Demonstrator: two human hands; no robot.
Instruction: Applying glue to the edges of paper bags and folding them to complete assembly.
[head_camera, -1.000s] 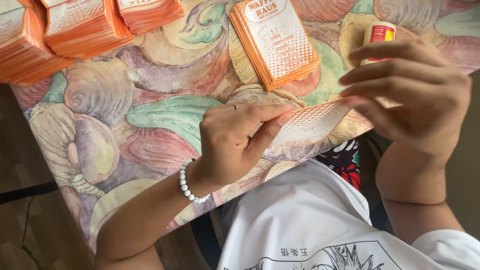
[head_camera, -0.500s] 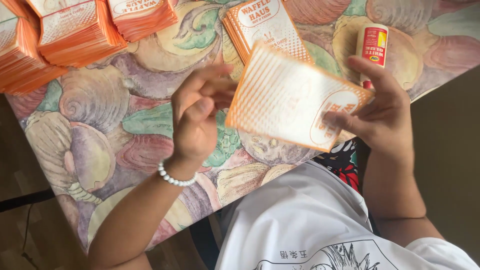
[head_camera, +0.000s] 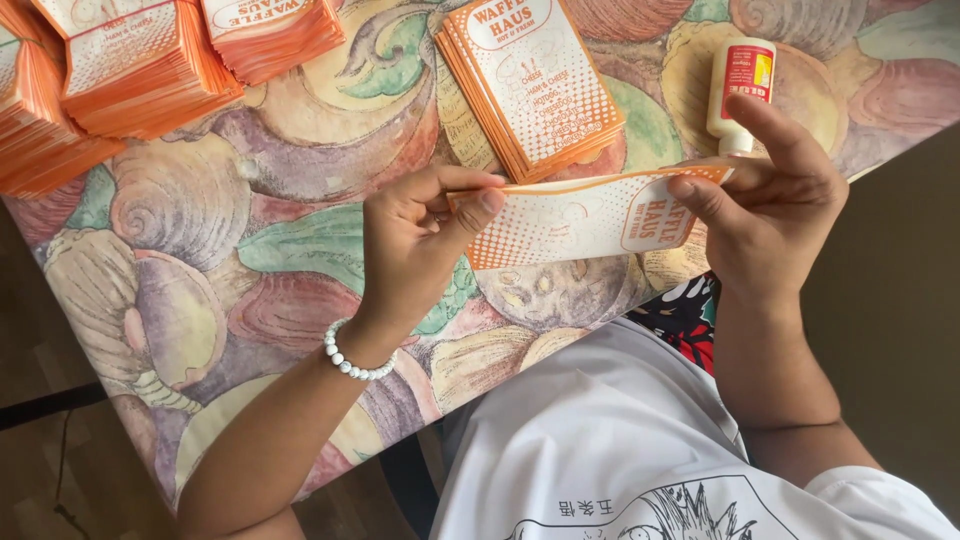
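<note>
1. The left hand pinches the left end of an orange-and-white paper sleeve, thumb on top.
2. The right hand grips its right end, fingers curled.
3. The sleeve hangs above the table's near edge.

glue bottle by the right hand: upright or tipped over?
Tipped over. The glue bottle lies flat on the patterned table, its label side up and its white cap end toward the right hand. Cap looks on.

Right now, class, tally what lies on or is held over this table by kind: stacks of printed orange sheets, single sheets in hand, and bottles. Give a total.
Stacks of orange printed sheets: 4
Single sheet held between left hand and right hand: 1
White glue bottle: 1
Total: 6
</note>
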